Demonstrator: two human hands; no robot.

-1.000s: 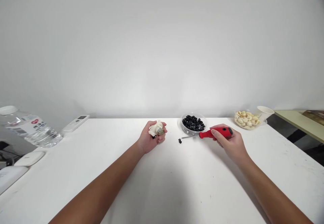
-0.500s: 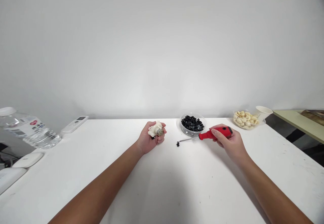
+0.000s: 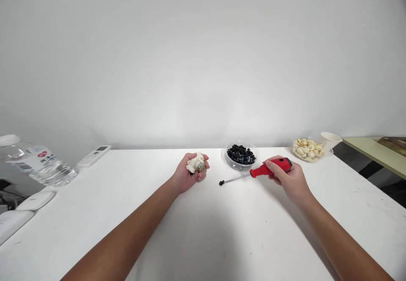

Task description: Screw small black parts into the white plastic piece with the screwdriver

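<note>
Cupping a light, stiff white motor housing (image 3: 197, 163) in my left hand (image 3: 186, 175), I grip a red-handled screwdriver (image 3: 261, 170) by its chunky handle in my right hand (image 3: 287, 177). My hands are well apart.

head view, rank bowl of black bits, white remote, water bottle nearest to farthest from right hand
From the right hand:
1. Clear bowl of black pieces, to its left
2. White remote control, farther left, back edge
3. Water bottle, far left
</note>
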